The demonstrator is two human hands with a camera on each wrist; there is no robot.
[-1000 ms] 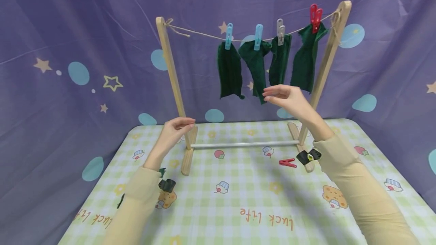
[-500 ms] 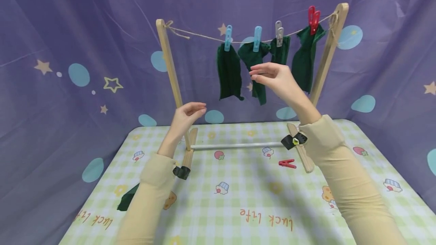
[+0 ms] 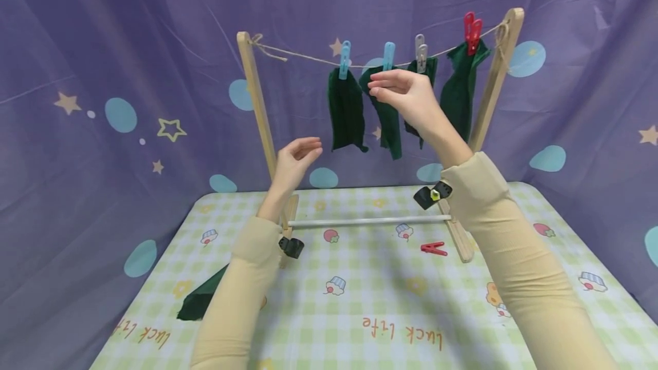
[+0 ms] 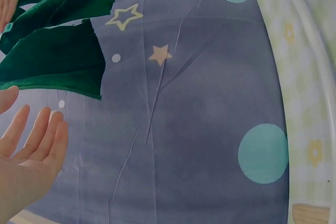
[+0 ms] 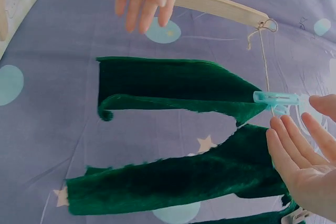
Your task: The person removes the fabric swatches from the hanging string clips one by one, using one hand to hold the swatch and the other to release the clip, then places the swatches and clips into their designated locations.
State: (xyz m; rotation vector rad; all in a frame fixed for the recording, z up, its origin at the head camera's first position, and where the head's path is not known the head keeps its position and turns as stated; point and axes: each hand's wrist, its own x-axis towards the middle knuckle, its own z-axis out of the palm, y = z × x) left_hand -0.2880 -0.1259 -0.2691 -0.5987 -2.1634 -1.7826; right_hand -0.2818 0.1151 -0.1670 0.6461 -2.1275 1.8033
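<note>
In the head view my right hand point(image 3: 403, 96) is raised in front of the second green cloth point(image 3: 386, 116), just under its blue clothespin point(image 3: 388, 56). Its fingers are loosely bent and hold nothing. Lower and to the left, my left hand point(image 3: 295, 164) hovers by the rack's left post with thumb and fingers apart, also holding nothing. The leftmost green cloth point(image 3: 346, 110) hangs between the hands from another blue clothespin point(image 5: 275, 98). Farther right hang a cloth under a grey clothespin point(image 3: 421, 57) and a cloth point(image 3: 460, 93) under two-legged red clothespin point(image 3: 472, 34).
A wooden rack with a left post point(image 3: 257, 101), a right post point(image 3: 496, 79) and a white crossbar point(image 3: 370, 221) stands on the checked tablecloth point(image 3: 370, 301). A loose red clothespin point(image 3: 434, 248) lies near its right foot. Another green cloth point(image 3: 197, 301) lies partly behind the left forearm.
Both hands have risen. The right hand moved up and left toward the line; the left hand moved up and right. More of the cloth on the table shows beside the left sleeve.
</note>
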